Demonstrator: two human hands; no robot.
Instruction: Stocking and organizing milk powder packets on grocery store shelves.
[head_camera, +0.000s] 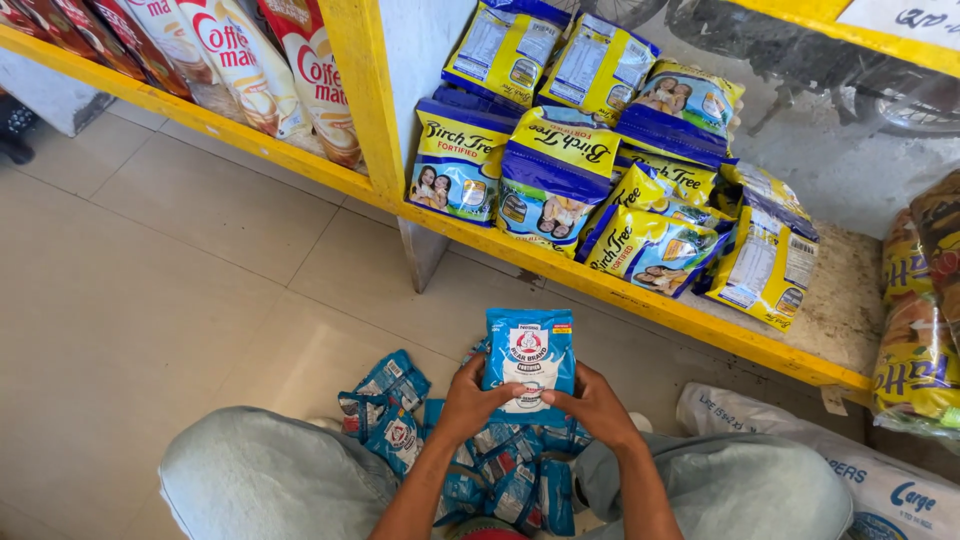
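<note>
1. A heap of small blue foil sachets is seen on the floor between the knees of the crouching person, whose pale denim trouser legs frame it on both sides; the heap appears to be kept there so that it stays within reach.
2. A flat blue-and-white rectangular foil pouch is held upright just above the heap, its printed face turned to the camera, as though presented for reading.
3. The pouch is pinched at its lower left edge by the left hand, thumb on the front and fingers curled behind.
4. The lower right edge is pinched likewise by the right hand; both hands are closed on it, and the top is left free.
5. The pouch looks plump, sealed and uncreased, with a white central panel and a small red corner patch.
6. Beyond it, a yellow-painted wooden shelf edge is noted, behind which blue-and-yellow plastic pouches are stacked loosely, some tipped over.
7. Farther left, red-and-cream tall packets are leaned in a row on the adjoining shelf.
</note>
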